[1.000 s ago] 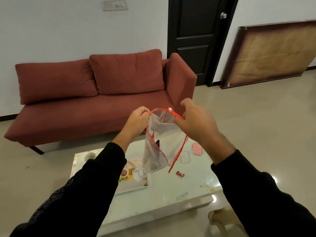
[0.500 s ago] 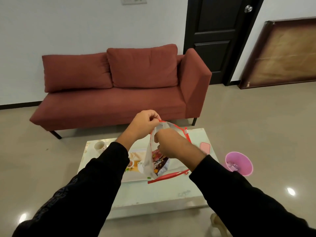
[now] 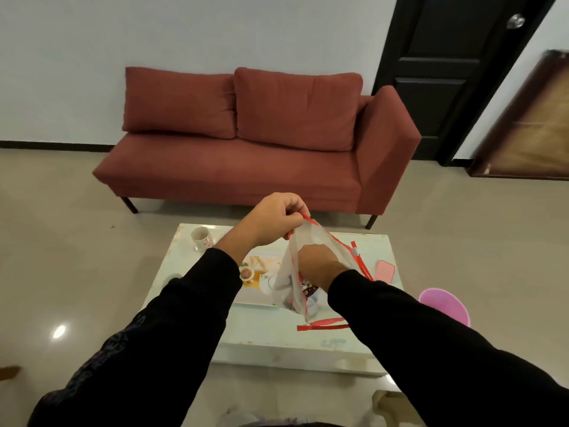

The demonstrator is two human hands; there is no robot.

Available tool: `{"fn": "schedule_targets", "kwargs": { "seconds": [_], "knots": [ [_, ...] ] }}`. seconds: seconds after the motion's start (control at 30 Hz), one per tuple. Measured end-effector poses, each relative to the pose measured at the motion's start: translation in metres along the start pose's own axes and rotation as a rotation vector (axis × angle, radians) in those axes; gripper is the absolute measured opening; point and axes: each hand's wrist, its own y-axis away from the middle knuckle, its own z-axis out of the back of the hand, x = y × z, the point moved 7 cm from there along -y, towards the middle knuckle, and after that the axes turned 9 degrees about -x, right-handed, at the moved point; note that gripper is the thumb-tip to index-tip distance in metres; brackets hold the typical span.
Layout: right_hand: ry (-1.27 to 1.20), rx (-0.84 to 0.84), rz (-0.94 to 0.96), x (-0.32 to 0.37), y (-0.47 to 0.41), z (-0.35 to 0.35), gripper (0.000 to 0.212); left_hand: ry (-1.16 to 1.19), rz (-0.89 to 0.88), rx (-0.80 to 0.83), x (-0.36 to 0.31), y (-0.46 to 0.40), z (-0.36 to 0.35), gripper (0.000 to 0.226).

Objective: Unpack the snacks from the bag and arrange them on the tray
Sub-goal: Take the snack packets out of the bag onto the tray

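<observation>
The left hand [image 3: 275, 217] is up above the coffee table [image 3: 264, 334], fingers curled and pinching the red-trimmed rim of the clear zip bag [image 3: 286, 282], holding its mouth up and open. The right hand [image 3: 318, 265] is plunged down through that mouth, wrist-deep inside the plastic; its fingers are hidden by the bag and the back of the hand, so whether they grip anything cannot be told. The bag hangs from the left hand's pinch, and its bottom sags down near the table's middle, with one red edge strip [image 3: 321, 325] lying flat toward the near edge. Dark wrapped snacks [image 3: 308, 291] show through the plastic low in the bag, just below the right hand.

The printed tray [image 3: 255, 272] lies on the table behind the bag, toward the left of centre, partly covered by the left sleeve. A white mug [image 3: 200, 238] with a pink pattern stands at the table's far-left corner. A pink phone [image 3: 385, 270] lies flat by the right edge, just past the bag's red zip. On the floor off the table's right side stands a pink bucket [image 3: 445, 306]. Beyond the table's far edge a red sofa [image 3: 246, 161] stands against the white wall, and a dark door [image 3: 455, 72] stands to its right.
</observation>
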Motion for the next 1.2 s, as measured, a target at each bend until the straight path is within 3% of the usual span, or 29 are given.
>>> {"fn": "schedule_targets", "kwargs": {
  "seconds": [0.1,0.37,0.53,0.67,0.77,0.83,1.0,1.1,1.2],
  "knots": [
    [0.099,0.037,0.010,0.024,-0.011,-0.001,0.013,-0.027,0.059,-0.027,0.027,0.005,0.018,0.018],
    [0.343,0.084,0.277,0.117,-0.010,0.013,0.022,-0.150,0.173,-0.037,0.104,0.017,0.065,0.017],
    [0.315,0.125,0.372,0.170,-0.008,0.049,0.028,-0.196,0.204,0.029,0.135,0.023,0.106,0.021],
    [0.111,0.108,0.346,0.196,-0.013,0.084,0.025,-0.051,0.286,0.143,0.157,0.027,0.129,0.021],
    [-0.065,0.071,0.323,0.209,-0.017,0.108,0.010,0.099,0.301,0.169,0.168,0.029,0.146,0.029],
    [-0.201,0.031,0.303,0.215,-0.021,0.120,0.004,0.195,0.296,0.133,0.172,0.031,0.157,0.035],
    [-0.590,-0.058,0.201,0.219,-0.042,0.137,0.012,0.297,0.261,-0.054,0.170,0.034,0.187,0.039],
    [-0.798,-0.100,0.148,0.220,-0.056,0.135,0.007,0.405,0.222,-0.045,0.155,0.039,0.195,0.052],
    [-0.909,-0.147,0.108,0.217,-0.070,0.128,0.007,0.429,0.145,-0.028,0.148,0.041,0.199,0.046]
  ]
}}
